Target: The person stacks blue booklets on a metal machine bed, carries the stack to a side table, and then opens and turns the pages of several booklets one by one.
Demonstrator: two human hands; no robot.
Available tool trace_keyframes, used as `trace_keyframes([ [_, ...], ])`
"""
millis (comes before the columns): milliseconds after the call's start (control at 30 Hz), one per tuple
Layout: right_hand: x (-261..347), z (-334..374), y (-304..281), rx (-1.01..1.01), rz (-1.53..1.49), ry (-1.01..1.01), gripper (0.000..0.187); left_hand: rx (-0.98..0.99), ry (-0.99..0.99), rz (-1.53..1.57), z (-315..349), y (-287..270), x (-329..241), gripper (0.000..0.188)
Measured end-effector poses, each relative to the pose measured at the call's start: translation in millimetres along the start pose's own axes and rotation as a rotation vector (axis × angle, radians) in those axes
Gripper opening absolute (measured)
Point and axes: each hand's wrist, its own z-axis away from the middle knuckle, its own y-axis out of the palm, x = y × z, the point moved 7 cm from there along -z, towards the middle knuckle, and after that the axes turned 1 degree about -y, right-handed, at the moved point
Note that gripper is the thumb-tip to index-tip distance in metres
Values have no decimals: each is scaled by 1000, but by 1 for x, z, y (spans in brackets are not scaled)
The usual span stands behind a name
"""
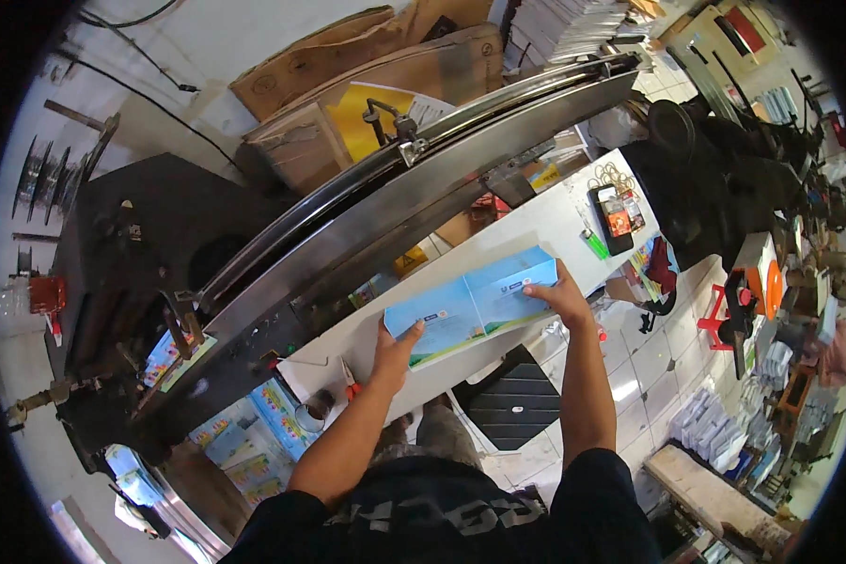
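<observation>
— Where do we find the blue card piece (471, 305)?
— Over the bench (556, 212), its ends gripped by the left hand (397, 350) and right hand (562, 295).
— Handling?
— We judge it light, fairly stiff, easily creased; we recommend holding both ends.
</observation>
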Motion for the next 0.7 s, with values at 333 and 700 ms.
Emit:
trace_keyframes([
  [333, 20, 42, 3, -87, -29, -275, 102, 184, -12, -200, 0, -21, -29, 66],
  [700, -25, 59, 8, 157, 267, -323, 122, 229, 469, -690, 56, -30, -4, 114],
])
